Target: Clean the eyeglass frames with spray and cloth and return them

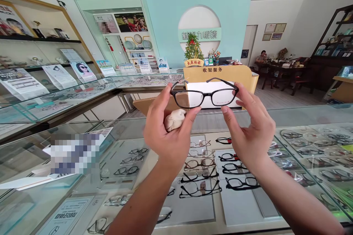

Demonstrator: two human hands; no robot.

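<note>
Black-framed eyeglasses (207, 94) are held up between my two hands, above a glass display case. My left hand (168, 128) pinches the frame's left side, with the thumb below the left lens. A crumpled off-white cloth (175, 119) is tucked in that same palm. On the other side, my right hand (249, 125) grips the right edge of the frame, its thumb just under the right lens. The temples are unfolded and point away from me. Faint red print shows on the right lens.
Rows of eyeglasses (198, 163) lie inside the glass display case (121, 132) below my hands. A folded card (104, 136) stands on the left. Beyond are a wooden counter (220, 72), a plant (193, 47) and a side showcase (63, 91). A person (261, 57) sits far back right.
</note>
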